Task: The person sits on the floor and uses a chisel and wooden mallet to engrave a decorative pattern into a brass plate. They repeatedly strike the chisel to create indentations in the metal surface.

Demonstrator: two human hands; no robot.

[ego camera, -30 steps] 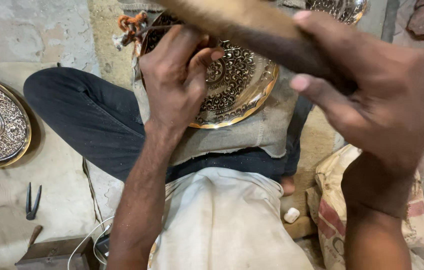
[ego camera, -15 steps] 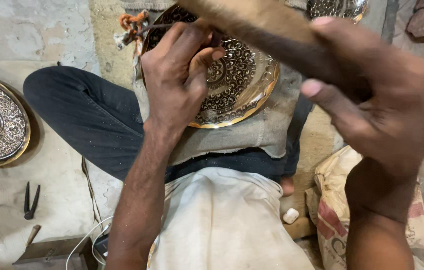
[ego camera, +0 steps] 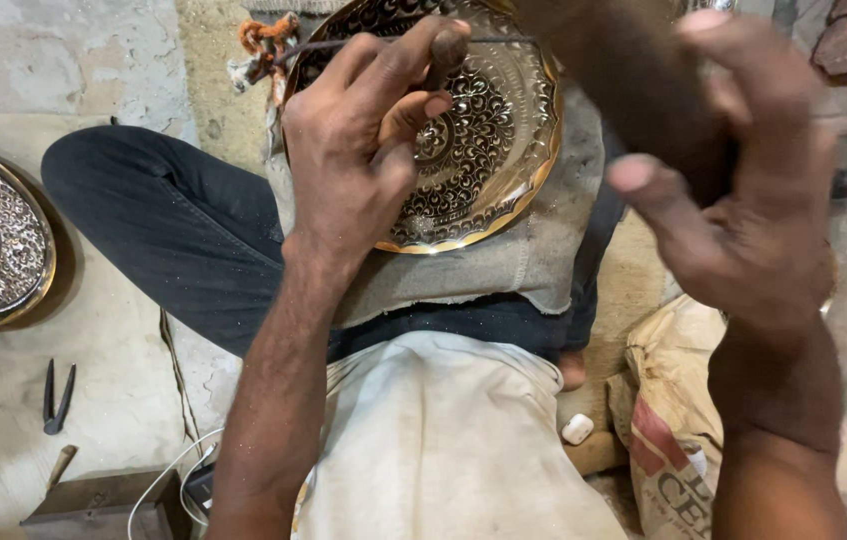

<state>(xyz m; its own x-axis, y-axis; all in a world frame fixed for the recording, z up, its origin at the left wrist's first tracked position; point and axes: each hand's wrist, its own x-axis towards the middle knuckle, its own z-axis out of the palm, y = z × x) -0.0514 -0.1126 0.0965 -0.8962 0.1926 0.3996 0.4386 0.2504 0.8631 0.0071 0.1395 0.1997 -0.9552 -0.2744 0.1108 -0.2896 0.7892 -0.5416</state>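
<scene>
Bare concrete floor. Engraved brass plate (ego camera: pixel 473 150) rests on the lap cloth (ego camera: pixel 533 260), steadied there. Left hand (ego camera: pixel 353 160) pinches a punch (ego camera: pixel 446 55) upright on it; right hand (ego camera: pixel 743 190) grips a wooden mallet (ego camera: pixel 623 90), raised.

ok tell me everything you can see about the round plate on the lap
The plate looks like metal: round, dark and densely engraved with scrollwork, with a shiny gold rim. It lies tilted on a grey cloth over the lap. The left hand rests on it, holding a thin tool to its surface. Its top edge is cut off.
</scene>
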